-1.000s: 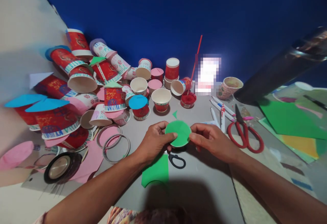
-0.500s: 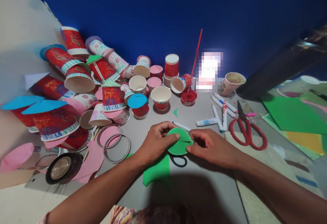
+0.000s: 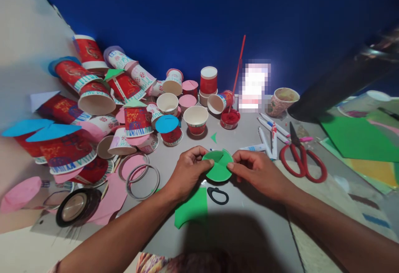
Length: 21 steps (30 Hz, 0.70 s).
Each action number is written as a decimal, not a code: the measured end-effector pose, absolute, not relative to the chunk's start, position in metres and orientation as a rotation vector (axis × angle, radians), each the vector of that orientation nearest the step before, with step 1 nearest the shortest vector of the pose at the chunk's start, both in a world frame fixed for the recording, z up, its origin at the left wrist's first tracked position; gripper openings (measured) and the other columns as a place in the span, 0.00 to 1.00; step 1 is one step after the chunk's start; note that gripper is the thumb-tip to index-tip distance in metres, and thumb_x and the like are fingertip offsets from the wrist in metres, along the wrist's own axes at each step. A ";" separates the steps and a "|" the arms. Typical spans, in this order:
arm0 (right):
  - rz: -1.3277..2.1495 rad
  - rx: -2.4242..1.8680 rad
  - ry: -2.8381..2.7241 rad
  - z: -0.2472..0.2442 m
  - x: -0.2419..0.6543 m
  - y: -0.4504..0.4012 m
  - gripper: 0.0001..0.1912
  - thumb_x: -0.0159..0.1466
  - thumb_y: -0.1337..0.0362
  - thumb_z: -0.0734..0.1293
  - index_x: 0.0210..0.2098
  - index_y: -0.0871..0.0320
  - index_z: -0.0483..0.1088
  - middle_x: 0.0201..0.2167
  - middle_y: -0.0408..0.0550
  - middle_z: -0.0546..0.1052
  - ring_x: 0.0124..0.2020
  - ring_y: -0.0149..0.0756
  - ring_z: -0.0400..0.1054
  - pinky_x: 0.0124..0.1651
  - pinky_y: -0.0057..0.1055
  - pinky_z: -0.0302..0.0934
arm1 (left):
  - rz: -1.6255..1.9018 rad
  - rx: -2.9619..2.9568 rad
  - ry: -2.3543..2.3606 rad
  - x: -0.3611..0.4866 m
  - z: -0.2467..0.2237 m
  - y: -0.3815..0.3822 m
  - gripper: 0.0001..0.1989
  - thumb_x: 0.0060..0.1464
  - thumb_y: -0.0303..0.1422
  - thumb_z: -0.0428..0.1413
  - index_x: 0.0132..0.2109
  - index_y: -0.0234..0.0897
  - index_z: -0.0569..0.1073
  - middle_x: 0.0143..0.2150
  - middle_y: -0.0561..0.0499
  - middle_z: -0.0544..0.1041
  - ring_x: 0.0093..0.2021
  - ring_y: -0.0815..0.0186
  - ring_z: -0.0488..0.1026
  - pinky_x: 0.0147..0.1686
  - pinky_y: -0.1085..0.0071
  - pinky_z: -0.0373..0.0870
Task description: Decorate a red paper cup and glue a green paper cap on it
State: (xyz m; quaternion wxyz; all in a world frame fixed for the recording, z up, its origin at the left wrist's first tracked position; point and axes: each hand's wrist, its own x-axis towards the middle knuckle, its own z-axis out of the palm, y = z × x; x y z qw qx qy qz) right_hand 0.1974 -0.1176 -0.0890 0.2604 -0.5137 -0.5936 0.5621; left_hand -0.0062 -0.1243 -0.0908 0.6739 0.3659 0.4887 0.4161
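Note:
A round green paper disc (image 3: 220, 172) with a slit is held up between both hands over the table. My left hand (image 3: 193, 171) pinches its left edge, thumb on top. On the other side my right hand (image 3: 255, 168) grips the right edge between thumb and fingers. At the slit the paper parts, one edge raised above the other. Below the disc lies a small black ring-shaped handle (image 3: 218, 196); a green paper offcut (image 3: 191, 208) is beside it. A small green scrap (image 3: 213, 137) rests behind the hands.
Decorated paper cups (image 3: 71, 148) crowd the left side. Grey rings (image 3: 143, 181) and a tape roll (image 3: 75, 207) lie in front of them. Behind stands a red paint pot (image 3: 230, 118) with a brush. Markers (image 3: 264, 143), red-handled scissors (image 3: 301, 161) and green sheets (image 3: 358, 138) are on the right.
Both hands have turned and tilted the green disc. Its slit now gapes at the far side, and the edges sit at different heights. More of the black handle shows.

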 end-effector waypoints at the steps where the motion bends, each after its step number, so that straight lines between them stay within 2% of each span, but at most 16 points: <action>1: 1.506 -1.390 -1.611 -0.089 0.198 -0.118 0.17 0.62 0.49 0.68 0.27 0.56 0.68 0.22 0.41 0.72 0.24 0.32 0.67 0.29 0.29 0.58 | 0.923 0.851 1.111 -0.007 -0.089 -0.124 0.15 0.46 0.36 0.68 0.34 0.36 0.70 0.24 0.58 0.70 0.22 0.74 0.64 0.24 0.76 0.58; 4: 1.429 -1.396 -1.647 -0.088 0.198 -0.118 0.17 0.62 0.49 0.68 0.26 0.55 0.68 0.21 0.40 0.71 0.23 0.31 0.64 0.27 0.29 0.55 | 0.905 0.912 1.134 -0.008 -0.086 -0.125 0.15 0.48 0.39 0.67 0.34 0.37 0.71 0.23 0.59 0.68 0.21 0.75 0.61 0.22 0.76 0.56; 8: 1.387 -1.404 -1.707 -0.086 0.198 -0.117 0.17 0.62 0.51 0.67 0.24 0.55 0.67 0.20 0.40 0.71 0.23 0.30 0.62 0.26 0.28 0.53 | 0.918 0.955 1.163 -0.009 -0.087 -0.124 0.16 0.49 0.41 0.68 0.35 0.37 0.72 0.23 0.59 0.68 0.22 0.74 0.61 0.22 0.75 0.57; 21: 1.143 -1.382 -1.878 -0.090 0.198 -0.121 0.12 0.64 0.56 0.67 0.29 0.56 0.72 0.23 0.41 0.74 0.25 0.31 0.64 0.28 0.29 0.55 | 0.861 1.245 1.180 -0.012 -0.086 -0.122 0.13 0.51 0.40 0.65 0.32 0.34 0.74 0.25 0.57 0.68 0.26 0.72 0.61 0.27 0.74 0.58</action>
